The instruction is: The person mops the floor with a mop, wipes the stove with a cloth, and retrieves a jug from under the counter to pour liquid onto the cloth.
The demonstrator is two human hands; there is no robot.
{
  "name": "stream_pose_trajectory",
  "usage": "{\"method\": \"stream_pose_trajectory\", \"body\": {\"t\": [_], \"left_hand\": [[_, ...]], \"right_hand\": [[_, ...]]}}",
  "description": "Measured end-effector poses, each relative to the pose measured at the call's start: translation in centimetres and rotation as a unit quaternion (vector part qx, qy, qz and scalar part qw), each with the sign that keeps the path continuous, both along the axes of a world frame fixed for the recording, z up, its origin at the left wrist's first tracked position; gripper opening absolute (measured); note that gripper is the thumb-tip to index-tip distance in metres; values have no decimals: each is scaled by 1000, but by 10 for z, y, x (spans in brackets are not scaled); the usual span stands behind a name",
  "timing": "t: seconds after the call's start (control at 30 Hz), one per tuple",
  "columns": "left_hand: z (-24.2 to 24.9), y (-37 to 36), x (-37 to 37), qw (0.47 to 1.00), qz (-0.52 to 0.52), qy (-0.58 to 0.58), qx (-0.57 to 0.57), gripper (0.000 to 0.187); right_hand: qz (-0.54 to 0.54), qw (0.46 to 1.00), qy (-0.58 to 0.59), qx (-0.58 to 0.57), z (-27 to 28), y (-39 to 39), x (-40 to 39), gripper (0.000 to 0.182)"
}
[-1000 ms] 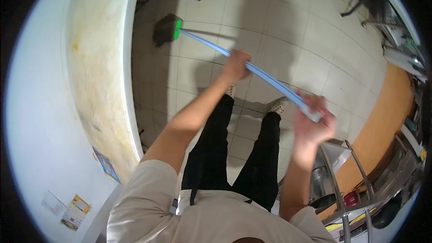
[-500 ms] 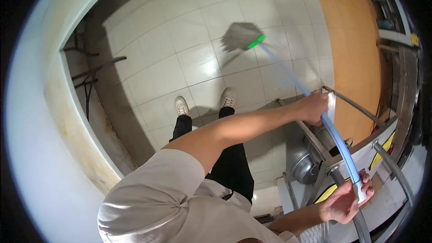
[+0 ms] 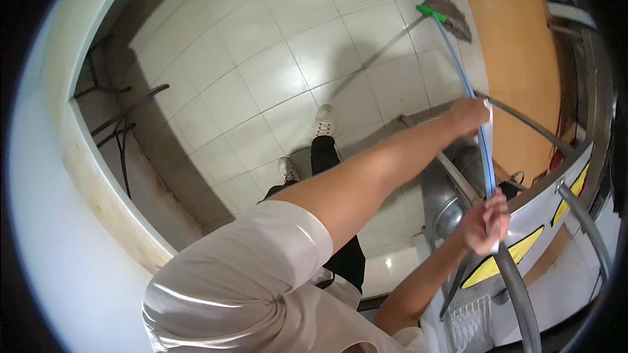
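A mop (image 3: 447,16) with grey strands, a green clamp and a blue handle lies with its head on the tiled floor, beside an orange-brown panel. Midway along the handle, my left hand (image 3: 470,116) is closed around it. My right hand (image 3: 487,223) wraps the white end of the handle, near a curved metal rail. My left arm reaches across in front of my body.
Metal rails (image 3: 520,301) and a silver pot (image 3: 451,212) stand close by on the right. The orange-brown panel (image 3: 520,59) borders the pale tiles (image 3: 281,85). On the left are a white curved edge (image 3: 104,176) and dark metal legs (image 3: 124,114).
The mop head has swept right across the tiles towards the orange-brown panel. My right hand has moved up and left, my left hand slightly up. My feet have shifted, one now further forward.
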State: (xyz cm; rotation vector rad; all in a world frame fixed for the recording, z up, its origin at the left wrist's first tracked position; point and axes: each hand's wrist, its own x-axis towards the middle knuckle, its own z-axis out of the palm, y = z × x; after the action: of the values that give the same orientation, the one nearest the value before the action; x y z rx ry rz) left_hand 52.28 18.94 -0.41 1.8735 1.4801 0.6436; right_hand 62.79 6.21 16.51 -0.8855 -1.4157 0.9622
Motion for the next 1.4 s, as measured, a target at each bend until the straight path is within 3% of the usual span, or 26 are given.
{"method": "stream_pose_trajectory", "body": {"t": [0.03, 0.07, 0.13, 0.17, 0.2, 0.43, 0.53, 0.63, 0.67, 0.73, 0.8, 0.83, 0.9, 0.93, 1.0, 1.1, 1.17, 1.2, 1.27, 1.3, 1.33, 1.37, 1.4], "left_hand": [[27, -20, -18, 999, -4, -35, -4, 18], [30, -39, -12, 996, 60, -69, 19, 21], [70, -84, -36, 988, 78, -121, -49, 19], [76, -104, -37, 983, 108, -136, -52, 18], [76, -124, -40, 977, 138, -151, -55, 17], [113, -307, -152, 953, 278, -89, -83, 21], [84, -400, -201, 920, 381, -83, -50, 21], [9, -515, -255, 883, 462, -33, 68, 22], [16, -561, -275, 846, 526, -41, 75, 23], [-34, -653, -316, 765, 605, 18, 222, 28], [-75, -752, -358, 757, 621, 99, 176, 32], [-105, -803, -377, 750, 638, 73, 158, 32], [-135, -889, -418, 773, 616, 120, 88, 31], [-141, -920, -433, 775, 610, 142, 83, 20], [-109, -934, -443, 719, 673, 117, -127, 7], [-106, -937, -445, 737, 634, 161, -169, 8], [-128, -924, -430, 783, 597, 156, -77, 10], [-122, -902, -421, 793, 591, 112, -96, 11], [-131, -846, -389, 801, 583, 111, 79, 11], [-139, -821, -381, 852, 516, 90, 7, 11], [-154, -792, -359, 865, 484, 131, 3, 15], [-126, -741, -333, 860, 499, 100, 44, 19], [-122, -689, -314, 877, 447, 98, -146, 19]], "right_hand": [[-2, 999, -30, 16, 16, -6, 0, 22], [17, 1000, 4, -19, 33, -16, 1, 24], [68, 996, 1, -59, 69, -35, 0, 28], [63, 995, 1, -71, 84, -44, -13, 28], [126, 989, 15, -76, 94, -49, -14, 28], [354, 924, 56, -132, 119, -120, -109, 29], [438, 873, 82, -196, 98, -175, -177, 33], [499, 848, 20, -177, 58, -256, -242, 30], [532, 833, -5, -151, 43, -284, -265, 30], [615, 778, -23, -129, -5, -350, -311, 32], [692, 706, -8, -150, -54, -421, -352, 35], [734, 652, -19, -190, -69, -452, -371, 33], [737, 646, 30, -195, -112, -513, -402, 19], [730, 647, 17, -218, -125, -538, -412, 17], [724, 645, -4, -245, -148, -567, -423, 15], [720, 647, -30, -251, -162, -571, -417, 15], [711, 662, -64, -227, -159, -539, -403, 16], [685, 691, -33, -228, -160, -521, -389, 15], [649, 719, -39, -245, -149, -468, -352, 12], [642, 717, -75, -260, -134, -431, -334, 11], [647, 719, -82, -241, -121, -392, -312, 6], [640, 720, -110, -243, -103, -352, -287, 6], [606, 745, -97, -260, -85, -317, -260, 6]]}}
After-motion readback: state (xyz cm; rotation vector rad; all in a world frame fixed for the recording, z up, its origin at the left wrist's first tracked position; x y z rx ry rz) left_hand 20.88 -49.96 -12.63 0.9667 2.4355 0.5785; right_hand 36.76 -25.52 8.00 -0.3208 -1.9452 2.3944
